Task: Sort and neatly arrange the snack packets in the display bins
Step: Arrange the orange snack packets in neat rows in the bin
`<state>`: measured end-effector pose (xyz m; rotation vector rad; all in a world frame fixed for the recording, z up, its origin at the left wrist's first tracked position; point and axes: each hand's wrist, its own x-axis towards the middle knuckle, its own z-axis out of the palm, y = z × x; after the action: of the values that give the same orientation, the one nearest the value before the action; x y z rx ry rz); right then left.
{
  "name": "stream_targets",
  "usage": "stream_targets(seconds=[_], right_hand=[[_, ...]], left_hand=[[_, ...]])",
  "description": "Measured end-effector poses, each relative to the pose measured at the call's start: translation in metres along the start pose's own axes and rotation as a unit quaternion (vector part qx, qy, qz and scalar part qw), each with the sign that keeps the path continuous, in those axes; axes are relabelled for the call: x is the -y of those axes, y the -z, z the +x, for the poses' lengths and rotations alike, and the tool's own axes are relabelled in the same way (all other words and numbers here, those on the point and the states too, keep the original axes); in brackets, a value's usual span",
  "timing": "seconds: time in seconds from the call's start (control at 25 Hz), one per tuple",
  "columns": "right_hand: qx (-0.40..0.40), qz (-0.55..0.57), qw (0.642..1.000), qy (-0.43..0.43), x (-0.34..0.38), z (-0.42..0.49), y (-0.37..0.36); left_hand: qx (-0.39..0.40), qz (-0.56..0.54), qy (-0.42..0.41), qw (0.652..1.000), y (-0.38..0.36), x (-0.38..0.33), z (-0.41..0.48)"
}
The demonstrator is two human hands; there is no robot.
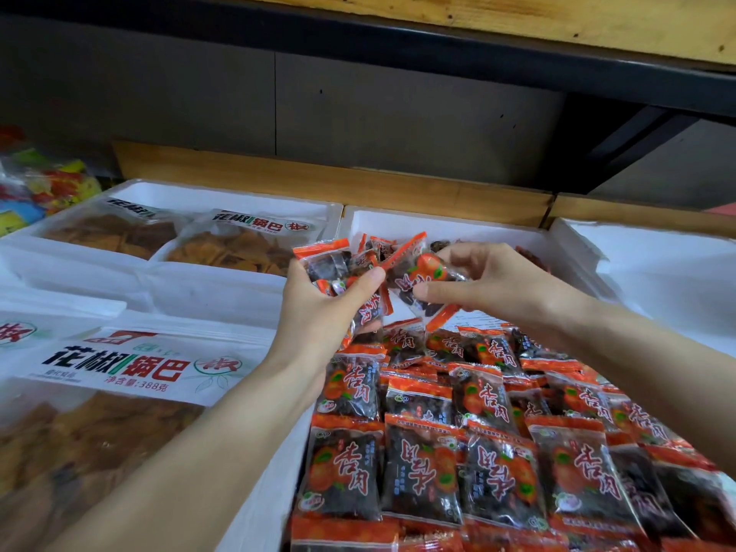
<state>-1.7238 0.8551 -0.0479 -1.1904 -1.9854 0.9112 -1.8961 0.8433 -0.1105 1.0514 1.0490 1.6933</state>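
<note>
Dark grey back panels (398, 113) and a wooden ledge (318, 173) close off the far side of a display of white foam bins.

- Middle bin (438, 219): the near half holds flat rows of orange-and-black snack packets (498, 452), overlapping from near to far.
- Left hand (318, 308): it is raised above the far half of the middle bin. The fingers are curled round a bundle of packets (338, 264), and the thumb presses across the front of the bundle.
- Right hand (490, 280): it is level with the left hand and just right of it. It pinches 1 single packet (422, 274) between the thumb below and the fingers on top. This packet is tilted and touches the bundle.
- Left bins: these hold large bags of crisp brown snacks (131, 364), and 2 more such bags lie farther back.
- Right bin (657, 264): only its white wall and rim are visible.
- Far left edge: blurred multicoloured sweets (47, 189).
</note>
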Motion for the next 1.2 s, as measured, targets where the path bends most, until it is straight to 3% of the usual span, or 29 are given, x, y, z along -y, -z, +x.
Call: stream_targets(seconds=[0.12, 0.24, 0.36, 0.56, 0.72, 1.2], right_hand=[[0.021, 0.067, 0.997, 0.006, 0.002, -0.001, 0.002], [-0.025, 0.181, 0.983, -0.014, -0.002, 0.008, 0.009], [-0.064, 0.021, 0.998, 0.02, -0.016, 0.023, 0.02], [0.105, -0.23, 0.967, -0.023, -0.045, 0.042, 0.005], [0.14, -0.275, 0.951, 0.013, -0.048, 0.052, -0.015], [0.064, -0.324, 0.943, 0.048, -0.054, 0.051, -0.032]], left_hand=[[0.003, 0.01, 0.008, 1.0, -0.001, 0.0, -0.001], [0.003, -0.002, 0.001, 1.0, -0.001, -0.002, -0.003], [-0.007, -0.005, -0.004, 1.0, 0.0, -0.004, -0.001], [-0.021, -0.008, -0.005, 1.0, 0.003, -0.001, 0.004], [-0.018, 0.004, -0.002, 1.0, 0.002, -0.001, 0.001], [-0.005, 0.03, 0.016, 0.999, 0.0, -0.002, -0.002]])
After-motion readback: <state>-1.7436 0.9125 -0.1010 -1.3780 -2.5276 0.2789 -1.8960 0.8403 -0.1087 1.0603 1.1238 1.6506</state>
